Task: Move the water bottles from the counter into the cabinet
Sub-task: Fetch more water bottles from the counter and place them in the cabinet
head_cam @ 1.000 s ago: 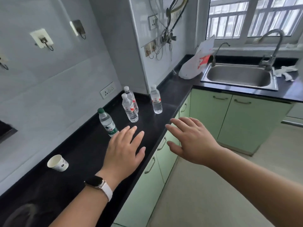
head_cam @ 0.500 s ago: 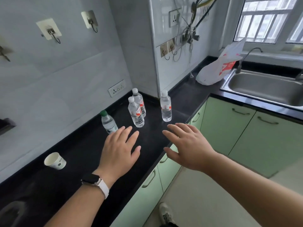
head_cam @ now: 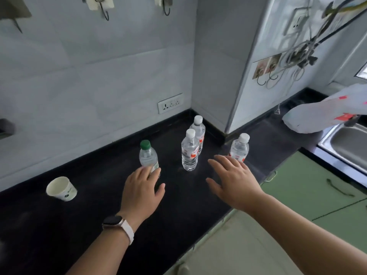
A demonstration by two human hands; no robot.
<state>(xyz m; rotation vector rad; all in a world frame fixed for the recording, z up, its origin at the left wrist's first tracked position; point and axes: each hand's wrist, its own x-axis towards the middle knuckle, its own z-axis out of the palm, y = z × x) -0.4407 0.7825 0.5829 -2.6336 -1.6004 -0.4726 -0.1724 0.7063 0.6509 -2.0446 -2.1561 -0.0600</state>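
On your counter (head_cam: 99, 215) the cup (head_cam: 61, 189) sits far left, the left bottle (head_cam: 148, 157) to its right, then the front bottle (head_cam: 189, 153) with the rear bottle (head_cam: 199, 128) just behind, the right bottle (head_cam: 239, 148), and the sink (head_cam: 347, 143) farthest right.

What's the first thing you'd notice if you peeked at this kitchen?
Four water bottles stand on the black counter, three white-capped, one green-capped. The left hand reaches right up to the green-capped bottle and the right hand spreads open before the rightmost bottle. A paper cup sits farther left.
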